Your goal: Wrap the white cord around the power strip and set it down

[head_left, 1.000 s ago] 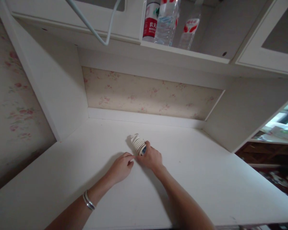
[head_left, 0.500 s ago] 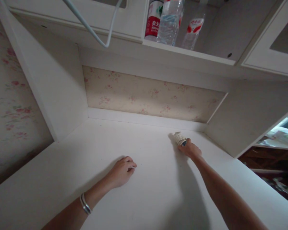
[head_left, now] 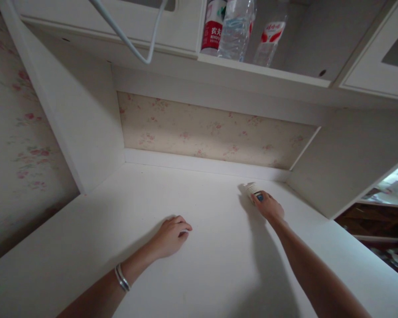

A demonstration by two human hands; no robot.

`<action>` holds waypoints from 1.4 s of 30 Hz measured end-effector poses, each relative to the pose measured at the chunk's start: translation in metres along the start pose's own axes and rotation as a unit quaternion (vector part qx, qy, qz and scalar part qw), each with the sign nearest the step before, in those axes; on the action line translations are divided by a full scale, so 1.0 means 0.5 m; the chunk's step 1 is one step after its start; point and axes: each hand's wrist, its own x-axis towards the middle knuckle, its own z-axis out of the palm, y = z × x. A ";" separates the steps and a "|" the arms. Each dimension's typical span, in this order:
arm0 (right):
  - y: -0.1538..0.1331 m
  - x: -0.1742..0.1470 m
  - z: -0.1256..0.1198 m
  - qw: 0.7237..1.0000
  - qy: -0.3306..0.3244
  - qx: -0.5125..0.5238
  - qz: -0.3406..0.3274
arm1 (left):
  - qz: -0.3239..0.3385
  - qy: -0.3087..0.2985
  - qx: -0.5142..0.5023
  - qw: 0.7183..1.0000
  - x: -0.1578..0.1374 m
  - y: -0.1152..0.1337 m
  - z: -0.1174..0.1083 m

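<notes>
My right hand (head_left: 268,205) is closed around a small cream, ribbed, roll-like object (head_left: 251,189) with a blue patch at its near end. What exactly it is I cannot make out, and my fingers hide part of it. It is low over or touching the white desktop (head_left: 199,274), toward the back right. My left hand (head_left: 173,236) rests on the desktop left of the middle, thumb and fingers pinched together. A whitish sliver shows between those fingertips, too small to name. A silver bracelet (head_left: 122,278) circles the left wrist.
Side panels (head_left: 76,119) bound the desktop left and right. Overhead, a shelf (head_left: 268,74) holds a red-labelled bottle (head_left: 212,35) and clear plastic bottles (head_left: 236,33). A pale cable (head_left: 126,42) hangs in front of the upper cabinet. Floral wallpaper (head_left: 215,128) covers the back.
The ribbed object has turned slightly in my right hand and covers a little less to view. The whole scene has shifted slightly right; my left hand keeps its pinch.
</notes>
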 end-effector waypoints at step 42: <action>-0.300 -0.270 -0.022 0.876 -0.163 0.376 -0.255 | -0.074 0.101 -0.129 0.984 0.007 -0.021 0.017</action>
